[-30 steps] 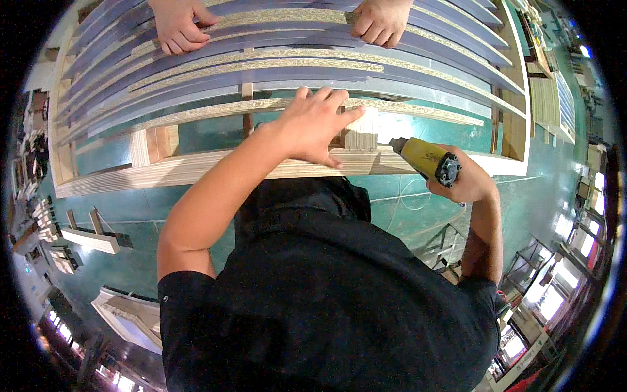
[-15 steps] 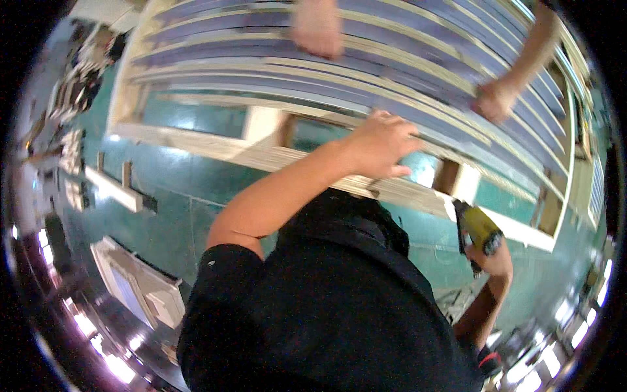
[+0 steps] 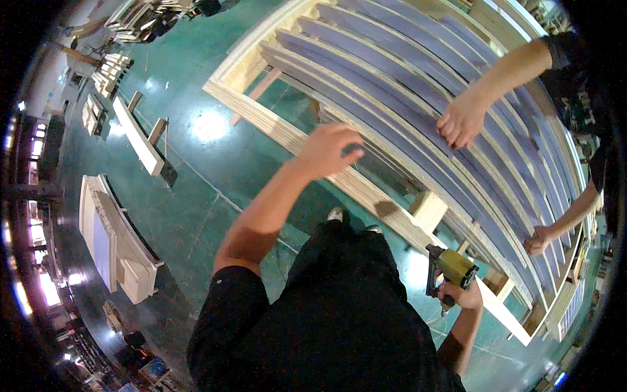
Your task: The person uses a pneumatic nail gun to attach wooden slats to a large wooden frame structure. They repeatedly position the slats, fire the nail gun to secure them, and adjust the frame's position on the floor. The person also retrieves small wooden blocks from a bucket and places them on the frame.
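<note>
My right hand (image 3: 462, 295) is wrapped round the grip of a yellow and black nail gun (image 3: 455, 267), held beside the near rail of a large wooden frame (image 3: 372, 191). Over that rail, further left, hovers my left hand (image 3: 328, 151), fingers curved and thumb apart, holding nothing; whether it touches the wood I cannot tell. A short wood block (image 3: 428, 210) sits against the rail's inner side between my two hands. Long grey-purple slats (image 3: 392, 97) with pale edges run lengthwise inside the frame.
Across the frame a co-worker's hand (image 3: 465, 121) and other hand (image 3: 541, 240) rest at the slats. On the green floor (image 3: 202, 166) to the left lie a timber piece with crosspieces (image 3: 138, 135) and a pale panel assembly (image 3: 117, 238). Wood pieces (image 3: 112, 75) are piled far left.
My view has turned, so the frame now slants down to the right. My left hand has shifted left along the rail; the nail gun stays in my right hand. The co-worker's hands have moved.
</note>
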`<control>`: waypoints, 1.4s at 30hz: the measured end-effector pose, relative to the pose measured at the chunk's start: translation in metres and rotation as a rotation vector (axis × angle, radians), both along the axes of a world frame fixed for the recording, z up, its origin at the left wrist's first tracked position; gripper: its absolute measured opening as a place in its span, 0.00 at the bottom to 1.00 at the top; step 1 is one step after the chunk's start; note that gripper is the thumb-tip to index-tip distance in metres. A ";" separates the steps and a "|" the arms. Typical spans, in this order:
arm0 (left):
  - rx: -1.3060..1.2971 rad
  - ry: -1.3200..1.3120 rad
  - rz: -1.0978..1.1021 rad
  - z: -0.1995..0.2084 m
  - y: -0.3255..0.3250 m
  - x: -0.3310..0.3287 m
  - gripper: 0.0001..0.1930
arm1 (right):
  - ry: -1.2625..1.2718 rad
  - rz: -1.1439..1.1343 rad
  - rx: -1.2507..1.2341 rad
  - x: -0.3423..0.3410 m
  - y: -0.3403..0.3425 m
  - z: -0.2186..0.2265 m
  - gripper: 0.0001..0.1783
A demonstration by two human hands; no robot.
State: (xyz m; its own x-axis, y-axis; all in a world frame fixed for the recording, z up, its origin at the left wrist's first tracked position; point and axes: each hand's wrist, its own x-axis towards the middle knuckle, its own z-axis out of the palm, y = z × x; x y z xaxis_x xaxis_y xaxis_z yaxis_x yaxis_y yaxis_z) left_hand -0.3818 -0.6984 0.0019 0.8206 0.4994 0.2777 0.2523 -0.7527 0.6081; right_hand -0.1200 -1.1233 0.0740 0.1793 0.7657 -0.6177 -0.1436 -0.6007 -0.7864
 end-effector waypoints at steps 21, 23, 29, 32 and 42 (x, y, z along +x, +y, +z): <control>0.368 0.741 -0.261 -0.008 0.370 -0.045 0.25 | 0.016 -0.009 0.136 -0.048 0.167 0.008 0.32; 0.312 0.747 -0.302 -0.001 0.368 -0.038 0.23 | 0.013 -0.044 0.112 -0.057 0.182 0.018 0.32; 0.305 0.655 -0.515 0.005 0.394 -0.034 0.19 | -0.079 -0.140 0.105 -0.130 0.214 0.010 0.25; 0.371 0.661 -0.593 0.002 0.404 -0.037 0.18 | -0.072 -0.193 0.005 -0.176 0.236 0.023 0.22; 0.374 0.603 -0.622 0.017 0.383 -0.033 0.13 | -0.115 -0.378 0.050 -0.298 0.279 0.052 0.15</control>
